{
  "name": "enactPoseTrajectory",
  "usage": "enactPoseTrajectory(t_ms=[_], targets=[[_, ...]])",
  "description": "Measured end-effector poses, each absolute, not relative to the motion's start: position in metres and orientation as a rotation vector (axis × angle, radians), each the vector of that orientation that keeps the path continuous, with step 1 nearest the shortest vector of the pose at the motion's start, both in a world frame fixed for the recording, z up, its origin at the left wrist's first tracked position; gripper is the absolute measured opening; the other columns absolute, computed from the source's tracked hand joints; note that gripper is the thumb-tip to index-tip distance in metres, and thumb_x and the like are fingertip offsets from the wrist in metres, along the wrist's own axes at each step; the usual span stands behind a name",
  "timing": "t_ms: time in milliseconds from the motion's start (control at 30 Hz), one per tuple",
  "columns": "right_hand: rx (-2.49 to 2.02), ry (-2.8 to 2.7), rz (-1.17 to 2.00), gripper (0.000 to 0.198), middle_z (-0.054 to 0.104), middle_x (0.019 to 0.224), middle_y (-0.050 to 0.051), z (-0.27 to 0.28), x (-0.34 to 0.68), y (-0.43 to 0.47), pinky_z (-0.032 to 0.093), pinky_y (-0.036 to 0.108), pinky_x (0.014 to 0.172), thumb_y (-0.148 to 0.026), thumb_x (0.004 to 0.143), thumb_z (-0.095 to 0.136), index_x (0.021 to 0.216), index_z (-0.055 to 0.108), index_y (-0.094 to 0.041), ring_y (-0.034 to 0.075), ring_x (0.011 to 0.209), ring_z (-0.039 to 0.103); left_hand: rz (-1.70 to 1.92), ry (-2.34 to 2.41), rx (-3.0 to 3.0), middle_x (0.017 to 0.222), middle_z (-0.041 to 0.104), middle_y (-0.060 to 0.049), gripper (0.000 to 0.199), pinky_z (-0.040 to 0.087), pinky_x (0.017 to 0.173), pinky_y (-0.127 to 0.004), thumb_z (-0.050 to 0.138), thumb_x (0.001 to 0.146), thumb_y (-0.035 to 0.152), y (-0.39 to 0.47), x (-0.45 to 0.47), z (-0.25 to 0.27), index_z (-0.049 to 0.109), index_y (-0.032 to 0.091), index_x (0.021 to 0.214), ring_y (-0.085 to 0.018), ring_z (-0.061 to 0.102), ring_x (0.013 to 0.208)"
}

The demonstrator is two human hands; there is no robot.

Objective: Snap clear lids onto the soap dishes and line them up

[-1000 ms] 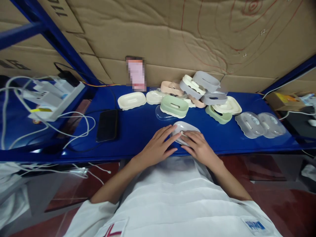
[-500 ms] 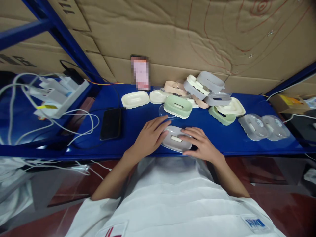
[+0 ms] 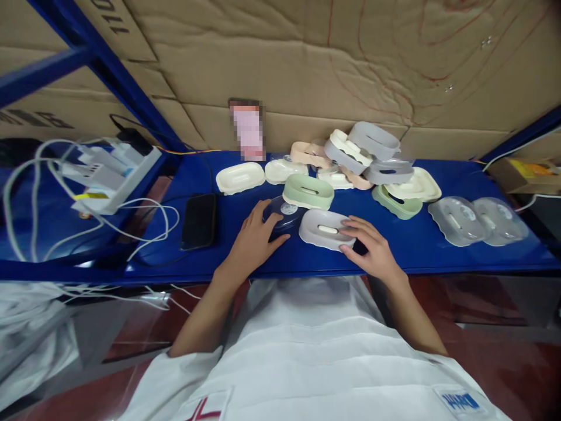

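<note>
My right hand (image 3: pixel 368 244) grips the right end of a grey soap dish (image 3: pixel 316 237), its fingers on the rim and its thumb along the near side. Inside the dish lies a small white bar-shaped piece (image 3: pixel 327 230). A clear plastic lid (image 3: pixel 280 223) with a round label (image 3: pixel 288 209) lies left of the dish. My left hand (image 3: pixel 258 240) is closed around the left and near edges of this lid. Just behind the dish and lid sits a green soap dish (image 3: pixel 309 191).
Cream, peach, green and grey dish parts (image 3: pixel 377 146) are piled at the back. Two clear-covered grey dishes (image 3: pixel 458 220) lie at right. A cream tray (image 3: pixel 241 177), a black phone (image 3: pixel 198 222) and a power strip with cables (image 3: pixel 118 187) are at left. A pixelated phone (image 3: pixel 249 130) leans on cardboard.
The grey dish has shifted right and slightly away from me, with my right hand at its end. My left hand has left the dish for the clear lid, whose label now shows.
</note>
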State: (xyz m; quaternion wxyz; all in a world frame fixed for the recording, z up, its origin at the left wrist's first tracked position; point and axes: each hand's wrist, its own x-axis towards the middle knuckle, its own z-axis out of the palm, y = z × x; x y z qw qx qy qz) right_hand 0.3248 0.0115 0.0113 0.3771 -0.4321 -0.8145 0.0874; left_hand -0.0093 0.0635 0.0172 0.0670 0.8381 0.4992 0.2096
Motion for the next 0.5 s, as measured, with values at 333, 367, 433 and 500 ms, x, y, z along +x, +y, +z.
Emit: enactPoseTrajectory(t_ms=[333,367,433,500], targets=[[-1.152,-2.219,0.419,0.076,0.039,0.175,0.010,0.018,0.314,0.004,0.047,0.055,0.127,-0.038,0.099,0.076,0.166,0.041,-0.034,0.034,0.159,0.044,0.906,1.241,2.298,0.140,0.071,-0.009,0.028,0.054,0.118,-0.046,0.059,0.110,0.041,0.053,-0.030,0.045,0.063,0.024,0.131,-0.026,0.068,0.133],[-1.162,-2.222,0.438,0.087,0.029,0.180,0.009,0.019,0.313,0.003,0.047,0.055,0.128,-0.040,0.098,0.077,0.171,0.030,-0.036,0.034,0.161,0.040,0.909,1.165,2.308,0.140,0.070,-0.009,0.026,0.053,0.119,-0.045,0.059,0.110,0.039,0.051,-0.026,0.046,0.063,0.024,0.131,-0.025,0.068,0.134],[-1.146,-2.252,0.443,0.095,0.014,0.184,0.007,0.020,0.312,0.003,0.044,0.055,0.129,-0.040,0.099,0.076,0.175,0.018,-0.038,0.035,0.165,0.032,0.892,1.008,2.356,0.144,0.067,-0.010,0.024,0.052,0.121,-0.044,0.061,0.109,0.035,0.047,-0.014,0.045,0.062,0.024,0.130,-0.024,0.065,0.138],[-1.117,-2.304,0.413,0.089,0.015,0.184,0.003,0.020,0.312,0.004,0.042,0.055,0.131,-0.037,0.102,0.072,0.175,0.021,-0.041,0.033,0.165,0.031,0.871,0.901,2.412,0.148,0.063,-0.012,0.023,0.051,0.123,-0.044,0.060,0.110,0.032,0.044,-0.003,0.041,0.060,0.024,0.132,-0.024,0.061,0.143]])
